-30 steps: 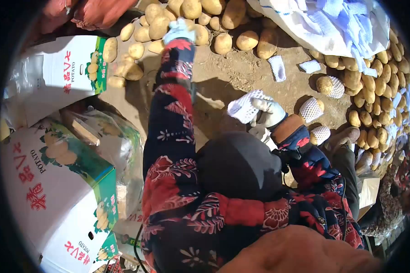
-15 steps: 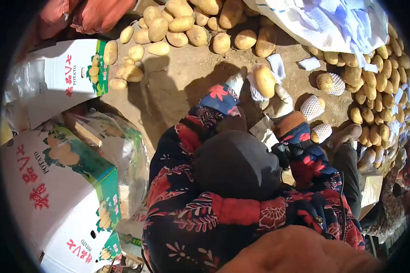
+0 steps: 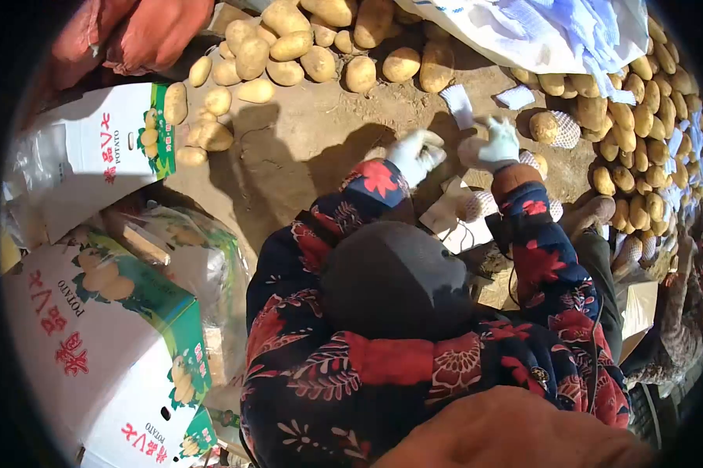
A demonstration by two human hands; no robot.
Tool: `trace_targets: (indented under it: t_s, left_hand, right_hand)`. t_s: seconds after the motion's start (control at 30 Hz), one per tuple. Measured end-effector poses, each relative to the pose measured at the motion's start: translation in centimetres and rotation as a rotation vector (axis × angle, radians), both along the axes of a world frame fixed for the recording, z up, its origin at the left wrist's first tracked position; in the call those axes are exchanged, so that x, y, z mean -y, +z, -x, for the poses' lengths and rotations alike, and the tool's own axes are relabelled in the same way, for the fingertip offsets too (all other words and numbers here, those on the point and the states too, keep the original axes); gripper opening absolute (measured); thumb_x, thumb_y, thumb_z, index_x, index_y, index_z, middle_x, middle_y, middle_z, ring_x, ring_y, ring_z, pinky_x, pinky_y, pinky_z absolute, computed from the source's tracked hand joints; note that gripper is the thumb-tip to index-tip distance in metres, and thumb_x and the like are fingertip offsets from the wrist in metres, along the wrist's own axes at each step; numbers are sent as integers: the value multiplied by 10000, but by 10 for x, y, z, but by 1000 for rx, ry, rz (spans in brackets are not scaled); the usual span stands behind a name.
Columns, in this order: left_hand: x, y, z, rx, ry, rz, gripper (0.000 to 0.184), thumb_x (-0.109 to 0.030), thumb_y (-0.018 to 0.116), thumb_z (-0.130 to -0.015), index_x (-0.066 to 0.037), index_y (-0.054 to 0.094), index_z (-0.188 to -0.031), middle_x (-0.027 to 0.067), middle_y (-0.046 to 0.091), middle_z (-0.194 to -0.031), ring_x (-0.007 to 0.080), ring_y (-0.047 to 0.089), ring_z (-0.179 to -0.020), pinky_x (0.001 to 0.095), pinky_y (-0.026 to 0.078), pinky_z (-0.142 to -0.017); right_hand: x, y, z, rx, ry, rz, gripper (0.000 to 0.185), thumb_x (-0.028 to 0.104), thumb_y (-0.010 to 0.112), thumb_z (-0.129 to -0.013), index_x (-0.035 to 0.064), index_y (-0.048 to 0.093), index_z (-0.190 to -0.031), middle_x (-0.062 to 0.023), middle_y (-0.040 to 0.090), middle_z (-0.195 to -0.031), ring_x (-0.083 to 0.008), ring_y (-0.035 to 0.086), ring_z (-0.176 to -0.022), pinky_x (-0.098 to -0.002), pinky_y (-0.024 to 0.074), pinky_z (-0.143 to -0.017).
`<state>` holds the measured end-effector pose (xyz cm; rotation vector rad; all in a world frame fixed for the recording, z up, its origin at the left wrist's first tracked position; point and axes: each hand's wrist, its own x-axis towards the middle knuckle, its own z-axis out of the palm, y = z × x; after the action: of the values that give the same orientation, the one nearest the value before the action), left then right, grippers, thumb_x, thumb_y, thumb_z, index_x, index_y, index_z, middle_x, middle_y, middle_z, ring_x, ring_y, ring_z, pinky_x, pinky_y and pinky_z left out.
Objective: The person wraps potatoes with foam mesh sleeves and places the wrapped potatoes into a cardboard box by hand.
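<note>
My left hand [image 3: 417,157], in a pale glove, is over the dirt floor with its fingers loosely curved and apart, holding nothing visible. Close by on the right, my right hand [image 3: 493,145] has its gloved fingers spread and empty. Below the two hands, a potato in white foam net [image 3: 476,205] rests at a small white box [image 3: 449,221]. Beside my right wrist lies another netted potato [image 3: 535,162], partly hidden by the cuff. A white foam sleeve [image 3: 457,106] lies just above my right hand, and a second sleeve [image 3: 516,97] farther right.
Loose potatoes [image 3: 251,58] line the top, with a large pile [image 3: 624,132] at the right. A white sack [image 3: 492,31] of foam sleeves is at the upper right. Printed potato cartons [image 3: 94,312] stand left, below red sacks [image 3: 158,35]. A shoe [image 3: 593,214] is at the right.
My left hand reached back from the potatoes at the top. My right hand held a potato with a foam net, then let go and moved up; a netted potato now shows at the white box.
</note>
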<state>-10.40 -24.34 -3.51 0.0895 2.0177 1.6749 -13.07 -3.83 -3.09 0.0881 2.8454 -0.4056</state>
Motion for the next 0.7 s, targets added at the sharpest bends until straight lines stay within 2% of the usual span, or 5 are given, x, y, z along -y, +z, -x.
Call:
trace_targets:
  t_s: [0.2, 0.33, 0.47, 0.6, 0.7]
  left_hand:
    - [8, -44, 10, 210, 244, 62, 195, -143, 561, -847, -15, 554, -994, 65, 615, -836, 88, 556, -706, 235, 462, -646]
    - [0, -59, 9, 392, 252, -78, 227, -172, 579, -841, -14, 555, -1001, 74, 616, -830, 107, 569, -728, 238, 466, -658]
    - [-11, -60, 13, 261, 334, -13, 330, -232, 641, -804, -13, 549, -1033, 83, 611, -920, 117, 567, -823, 260, 452, -715]
    - [-14, -77, 14, 202, 304, -170, 358, -138, 649, -786, 27, 525, -1078, 109, 616, -955, 121, 540, -905, 270, 450, -751]
    - [2, -57, 15, 113, 106, 142, 249, -90, 634, -764, 6, 573, -985, 114, 631, -860, 106, 559, -787, 272, 465, -704]
  right_hand:
    - [5, -62, 40, -132, -116, 17, 446, 269, 641, -657, 151, 548, -1077, -150, 538, -1084, -311, 496, -1027, -399, 414, -860]
    - [-1, -93, 43, 15, -162, 10, 656, 238, 667, -680, 91, 384, -1253, -120, 603, -815, -311, 587, -724, -392, 466, -718]
    - [12, -97, 15, 142, -423, 1129, 783, -76, 626, -625, 98, 311, -1321, -20, 522, -737, -118, 513, -646, -265, 452, -596]
    - [50, -57, -25, 121, -304, 1304, 745, -29, 638, -670, 99, 302, -1322, -65, 588, -865, -183, 563, -811, -280, 456, -706]
    - [47, -6, -17, -186, -46, 703, 630, 135, 679, -669, 97, 400, -1233, -131, 585, -938, -271, 538, -940, -350, 423, -813]
